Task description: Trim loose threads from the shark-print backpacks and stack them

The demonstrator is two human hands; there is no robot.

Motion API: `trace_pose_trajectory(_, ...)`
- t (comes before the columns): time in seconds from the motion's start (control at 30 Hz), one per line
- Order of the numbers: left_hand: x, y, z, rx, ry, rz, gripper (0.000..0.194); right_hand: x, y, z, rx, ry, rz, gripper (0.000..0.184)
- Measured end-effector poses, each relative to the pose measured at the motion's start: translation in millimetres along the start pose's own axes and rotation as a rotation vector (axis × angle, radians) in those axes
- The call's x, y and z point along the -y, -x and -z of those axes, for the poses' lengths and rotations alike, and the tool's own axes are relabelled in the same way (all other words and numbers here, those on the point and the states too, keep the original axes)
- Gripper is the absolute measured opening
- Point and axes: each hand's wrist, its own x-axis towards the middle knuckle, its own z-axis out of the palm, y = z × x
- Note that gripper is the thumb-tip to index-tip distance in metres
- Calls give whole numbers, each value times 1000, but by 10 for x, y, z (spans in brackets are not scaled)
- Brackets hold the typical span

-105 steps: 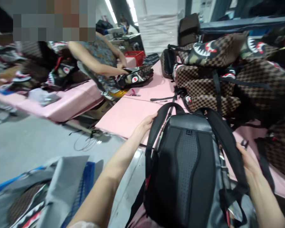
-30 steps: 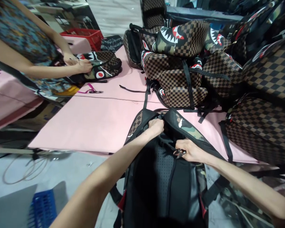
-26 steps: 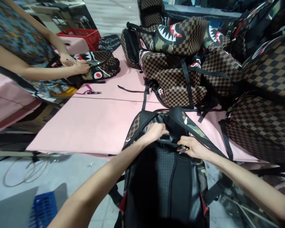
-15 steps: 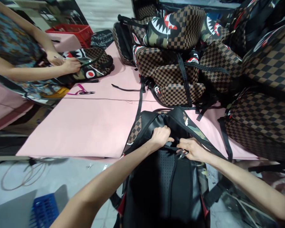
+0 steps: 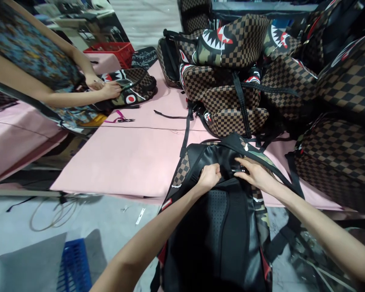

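A black backpack [image 5: 200, 239] with checkered and camouflage sides lies back panel up, its top on the pink table and its lower part towards me. My left hand [image 5: 210, 177] is closed on the black material near the top of the back panel; its fingertips are partly hidden. To its right, my right hand [image 5: 255, 172] is over the same top area, thumb and forefinger apart. A small metal tool, seemingly thread snips [image 5: 242, 167], sits within the right hand, mostly hidden by the fingers.
Checkered shark-mouth backpacks [image 5: 222, 85] are piled at the back and right of the pink table [image 5: 118, 162]. At left, a co-worker's hands [image 5: 105, 87] work on another backpack [image 5: 140, 83]. Pink-handled pliers [image 5: 119, 117] and a black strap [image 5: 172, 115] lie nearby. A blue crate [image 5: 74, 263] stands on the floor.
My right hand has moved up and away from the back panel's top edge, its thumb and forefinger spreading. My left hand keeps its grip. The whole view has shifted, moving the scene rightward.
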Motion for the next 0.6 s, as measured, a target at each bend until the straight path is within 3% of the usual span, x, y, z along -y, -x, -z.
trace_pose_trajectory(0.07,33,42,14,-17,39,39,11,1,-69,26,-13,162,-70,42)
trace_pose_trajectory(0.13,60,85,31,-37,64,81,11,32,-159,25,45,226,-73,30)
trace_pose_trajectory(0.3,127,158,63,-80,125,135,7,121,-442,-69,239,255,90,10)
trace_pose_trajectory(0.43,146,186,69,-125,181,162,21,102,-605,-220,308,274,180,13)
trace_pose_trajectory(0.6,139,219,88,-142,227,174,23,107,-687,-347,359,253,179,19)
